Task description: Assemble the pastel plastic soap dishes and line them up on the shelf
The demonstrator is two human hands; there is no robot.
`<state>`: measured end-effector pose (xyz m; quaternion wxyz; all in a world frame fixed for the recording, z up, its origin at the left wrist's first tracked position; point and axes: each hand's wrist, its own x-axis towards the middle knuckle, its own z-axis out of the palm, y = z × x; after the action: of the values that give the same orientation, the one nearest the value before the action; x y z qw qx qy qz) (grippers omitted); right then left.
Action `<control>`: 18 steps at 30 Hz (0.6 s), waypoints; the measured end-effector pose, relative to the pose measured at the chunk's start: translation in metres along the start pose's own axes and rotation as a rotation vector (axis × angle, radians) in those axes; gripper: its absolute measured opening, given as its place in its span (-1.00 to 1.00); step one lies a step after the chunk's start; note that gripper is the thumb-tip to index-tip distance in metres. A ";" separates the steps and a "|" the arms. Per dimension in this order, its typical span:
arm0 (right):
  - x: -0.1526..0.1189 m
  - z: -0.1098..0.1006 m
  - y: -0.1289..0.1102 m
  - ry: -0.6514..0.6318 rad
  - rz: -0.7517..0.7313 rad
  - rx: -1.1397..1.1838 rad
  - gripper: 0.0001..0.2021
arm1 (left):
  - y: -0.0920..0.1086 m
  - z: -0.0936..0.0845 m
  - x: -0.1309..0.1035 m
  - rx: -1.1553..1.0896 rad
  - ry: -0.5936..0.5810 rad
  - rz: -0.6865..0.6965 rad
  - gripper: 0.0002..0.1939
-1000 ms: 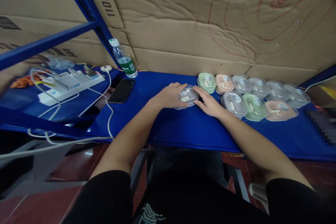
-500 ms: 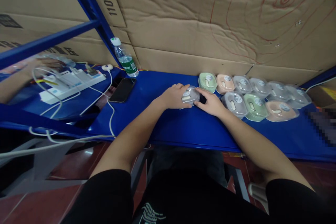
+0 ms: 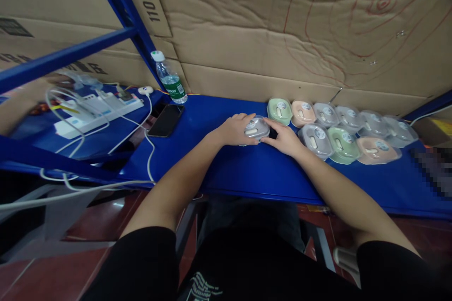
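Note:
A grey lidded container (image 3: pixel 257 128) with a clear cover, a white tab and a round label rests on the blue tabletop (image 3: pixel 254 174). My left hand (image 3: pixel 238 130) wraps its left side, fingers along the far edge and thumb at the near edge. From the right, my right hand (image 3: pixel 282 138) grips the same container between thumb and fingers. Just beyond my right hand stand similar containers in two rows, among them a green one (image 3: pixel 279 111), a peach one (image 3: pixel 302 113) and a grey one (image 3: pixel 315 141).
A water bottle (image 3: pixel 171 82) and a black phone (image 3: pixel 165 120) sit to the left. Beyond a blue metal frame (image 3: pixel 70 54) lie a white power strip (image 3: pixel 99 115) with cables and another person's arm (image 3: pixel 21 101). Cardboard (image 3: pixel 229 33) walls the back.
My hands stay in place around the grey container. The other person's hand at far left has shifted slightly, and the view has tilted a little.

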<state>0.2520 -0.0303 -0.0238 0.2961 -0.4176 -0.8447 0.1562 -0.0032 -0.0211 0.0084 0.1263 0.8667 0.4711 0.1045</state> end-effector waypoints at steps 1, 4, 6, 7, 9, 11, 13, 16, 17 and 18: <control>0.000 -0.001 0.000 0.004 0.007 -0.006 -0.25 | 0.002 0.001 0.000 0.011 0.000 0.001 0.20; 0.000 -0.002 -0.001 0.013 0.032 -0.024 -0.24 | 0.005 0.004 -0.001 0.038 0.027 0.021 0.18; 0.000 -0.003 -0.002 0.010 0.044 -0.032 -0.23 | 0.005 0.005 -0.001 0.052 0.043 0.019 0.16; 0.000 -0.003 -0.002 0.009 0.046 -0.032 -0.23 | 0.005 0.005 -0.001 0.060 0.046 0.013 0.15; 0.000 -0.002 -0.003 0.005 0.040 -0.024 -0.22 | 0.005 0.005 -0.001 0.080 0.054 0.003 0.15; 0.001 -0.001 -0.003 0.002 0.030 -0.011 -0.21 | 0.005 0.003 -0.002 0.095 0.069 0.007 0.15; 0.001 -0.001 -0.003 0.002 0.022 0.000 -0.21 | 0.006 0.002 -0.003 0.102 0.082 0.011 0.14; 0.001 0.000 -0.002 0.010 0.019 0.004 -0.22 | 0.007 0.002 -0.003 0.098 0.072 0.001 0.13; 0.001 0.000 -0.002 0.012 0.021 0.004 -0.22 | 0.007 0.003 -0.003 0.096 0.070 -0.002 0.13; 0.000 0.000 -0.003 0.012 0.022 0.002 -0.22 | 0.007 0.003 -0.003 0.094 0.069 -0.002 0.12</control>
<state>0.2503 -0.0314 -0.0223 0.3000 -0.4275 -0.8380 0.1580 0.0021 -0.0274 0.0073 0.0693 0.8670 0.4805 0.1120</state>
